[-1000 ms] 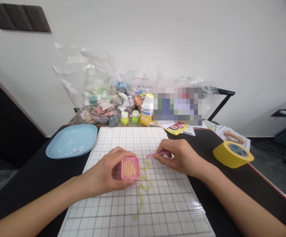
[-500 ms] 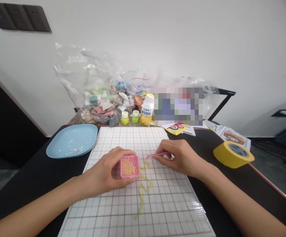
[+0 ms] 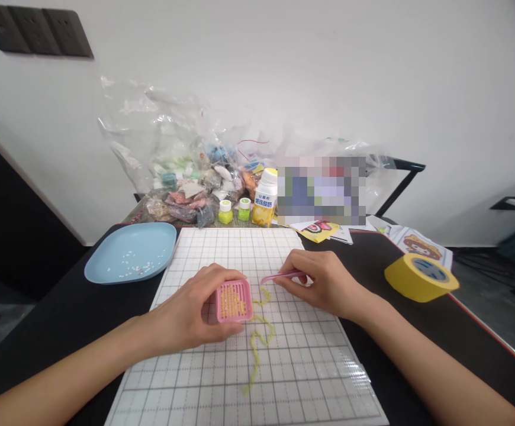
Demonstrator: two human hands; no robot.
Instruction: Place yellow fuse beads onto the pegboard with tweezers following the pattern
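Note:
Between thumb and fingers, my left hand (image 3: 202, 305) holds a small pink slotted bead tray (image 3: 234, 318) tilted up, with rows of tiny yellow beads in its grooves. My right hand (image 3: 315, 281) pinches pink tweezers (image 3: 284, 275), whose tip points left, just beside the tray. A wavy yellow-green strand (image 3: 255, 355), which looks like a line of beads, trails from the tray's right side toward me. It lies on a white gridded board (image 3: 311, 367) under both hands. Whether the tweezers' tip touches the strand I cannot tell.
A light blue plate (image 3: 102, 257) with scattered white beads stands left. Behind the board are two small jars (image 3: 225, 213) of yellow-green beads, a yellow-and-white bottle (image 3: 264, 201) and bagged supplies (image 3: 186, 198). Yellow tape (image 3: 399, 281) and printed papers (image 3: 421, 244) are at right.
The tweezers' tip has moved slightly left and up, and the tray's tilt has shifted a little. Both hands keep their holds; the strand lies about the same.

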